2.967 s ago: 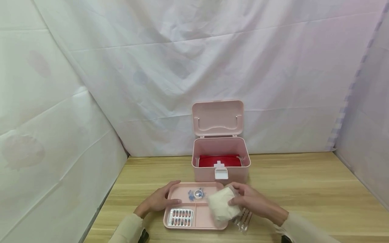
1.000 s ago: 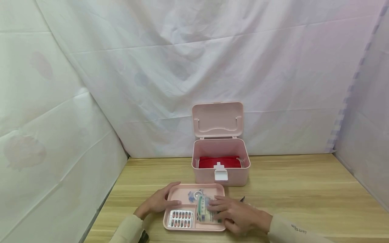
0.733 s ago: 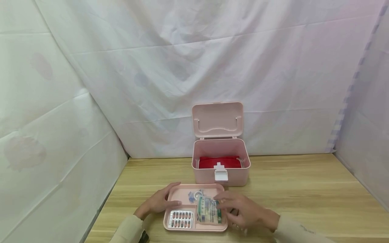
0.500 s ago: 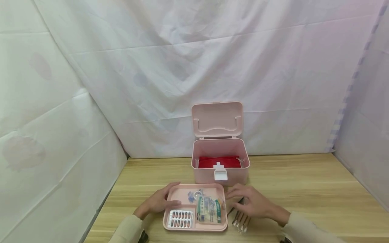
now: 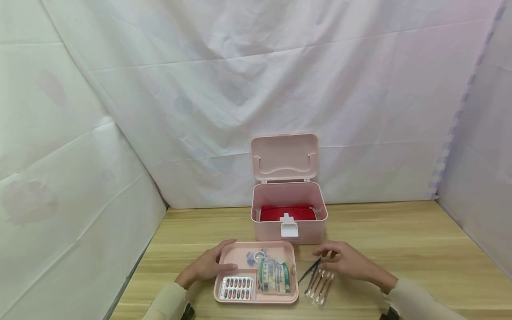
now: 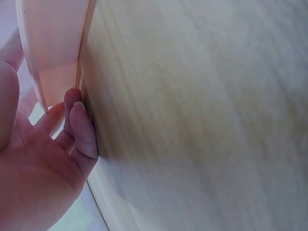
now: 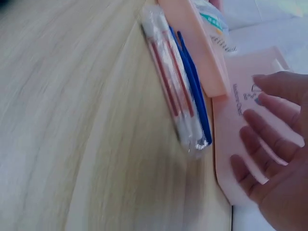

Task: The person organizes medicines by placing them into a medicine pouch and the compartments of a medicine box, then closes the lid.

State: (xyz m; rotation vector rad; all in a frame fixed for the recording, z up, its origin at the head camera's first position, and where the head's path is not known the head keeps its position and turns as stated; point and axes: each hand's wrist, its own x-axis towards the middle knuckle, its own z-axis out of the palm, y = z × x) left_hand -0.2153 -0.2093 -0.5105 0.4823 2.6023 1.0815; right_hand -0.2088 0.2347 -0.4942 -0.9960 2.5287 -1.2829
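The left hand (image 5: 208, 266) grips the left end of a pink divided tray (image 5: 240, 247), thumb over the rim; in the left wrist view fingers (image 6: 83, 130) curl against the tray's outer wall (image 6: 55, 43). To the tray's right, the right hand (image 5: 346, 262) hovers with loosely bent fingers, holding nothing, by dark-blue tweezers (image 5: 309, 271) and clear-wrapped cotton swabs (image 5: 318, 289). In the right wrist view its fingers (image 7: 269, 134) stand apart from the swabs (image 7: 171, 77) and tweezers (image 7: 192, 79). A clear packet with green print (image 5: 275, 278) lies in the tray's right part.
A capsule blister pack (image 5: 237, 288) fills the tray's front left compartment; small bagged blue and white pieces (image 5: 257, 256) lie at the back. Behind the tray stands an open pink medicine box (image 5: 264, 231) with a red pouch (image 5: 286, 214) inside. White cloth (image 5: 280, 89) hangs behind the table.
The right hand has laid the packet in the tray, let go and drawn away to the right, uncovering the tweezers and swabs. The left hand has stayed on the tray.
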